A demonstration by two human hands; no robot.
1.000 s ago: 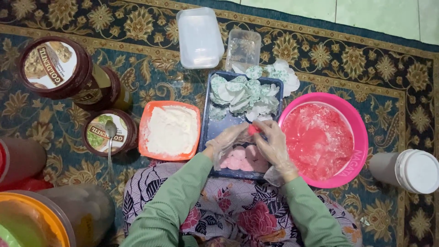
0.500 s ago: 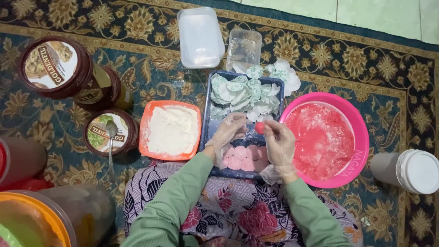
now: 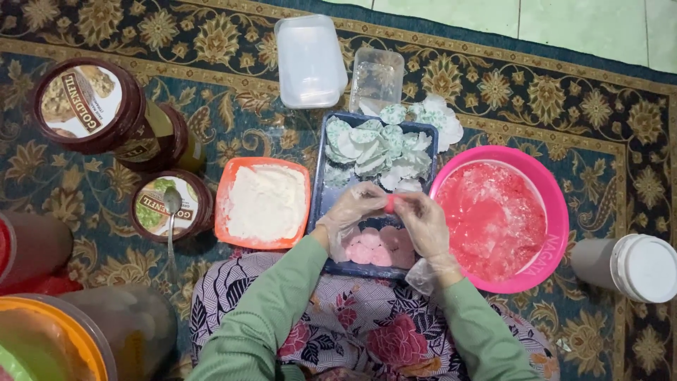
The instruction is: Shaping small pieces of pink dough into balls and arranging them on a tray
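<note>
At frame centre, over the dark blue rectangular tray [image 3: 331, 212], gloved left hand [image 3: 352, 208] and right hand [image 3: 422, 222] pinch together on a small pink dough piece [image 3: 390, 203]; likely soft, light, sticky, best held gently by its edges.

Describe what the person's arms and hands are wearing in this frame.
Both arms are covered by plain green long sleeves reaching the wrists. The left hand and right hand each wear a thin, loose, see-through plastic glove, crinkled, with the cuff bunched and flaring at the wrist. No rings, watch or markings show.
</note>
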